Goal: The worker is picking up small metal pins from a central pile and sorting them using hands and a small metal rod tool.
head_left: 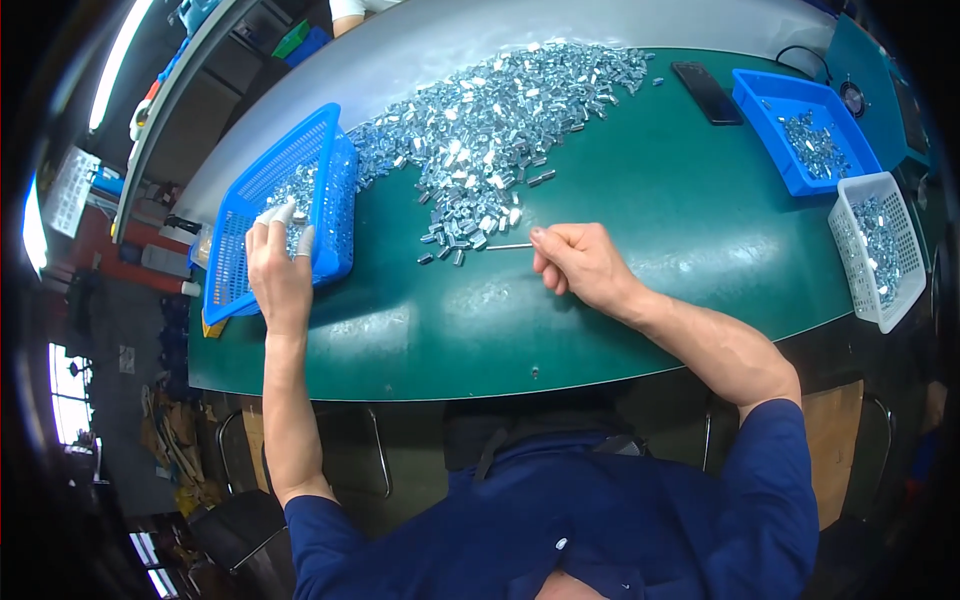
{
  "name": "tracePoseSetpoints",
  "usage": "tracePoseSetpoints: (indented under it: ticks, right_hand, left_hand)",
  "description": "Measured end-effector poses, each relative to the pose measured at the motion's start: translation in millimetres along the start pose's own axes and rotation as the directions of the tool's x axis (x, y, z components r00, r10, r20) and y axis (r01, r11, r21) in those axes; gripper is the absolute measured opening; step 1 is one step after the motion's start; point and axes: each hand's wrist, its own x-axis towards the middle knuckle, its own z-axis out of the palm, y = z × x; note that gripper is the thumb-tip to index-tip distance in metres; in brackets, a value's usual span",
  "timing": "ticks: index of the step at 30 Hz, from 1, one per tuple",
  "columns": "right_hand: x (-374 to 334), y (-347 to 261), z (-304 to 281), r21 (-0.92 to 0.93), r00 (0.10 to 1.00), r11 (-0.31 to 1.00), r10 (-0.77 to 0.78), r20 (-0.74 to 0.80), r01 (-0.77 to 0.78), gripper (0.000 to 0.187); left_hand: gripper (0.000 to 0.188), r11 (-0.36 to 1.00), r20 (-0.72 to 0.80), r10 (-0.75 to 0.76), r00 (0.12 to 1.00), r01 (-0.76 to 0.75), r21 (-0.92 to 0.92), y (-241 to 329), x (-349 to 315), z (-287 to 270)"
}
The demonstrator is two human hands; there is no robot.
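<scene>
My right hand (580,265) rests on the green table (640,250) and pinches a thin metal rod (508,246) whose tip points left at the near edge of a big heap of small shiny metal parts (490,115). My left hand (278,270) reaches over the rim of a blue mesh basket (300,160), fingers apart and capped with white fingertip covers, above the few metal parts lying inside. I cannot tell whether it holds a part.
At the right stand a blue tray (780,100) and a white mesh basket (855,260), both with metal parts. A dark phone (706,92) lies near the blue tray. Another person's arm (348,12) shows at the top edge.
</scene>
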Motion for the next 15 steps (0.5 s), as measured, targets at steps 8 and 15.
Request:
tracePoseSetpoints:
  ticks: [8,15]
  right_hand:
    - [-4.3,2.7,11.9,-0.260,0.983,0.950,-0.185,-0.014,0.175,0.029]
    - [-6.5,1.7,11.6,-0.305,0.974,0.928,-0.228,-0.014,0.213,0.022]
  left_hand:
    - [0.024,0.936,0.399,0.062,0.915,0.085,-0.340,55.6,-62.8,66.4]
    - [0.020,0.750,0.366,-0.012,0.931,0.251,-0.612,89.2,-74.7,60.2]
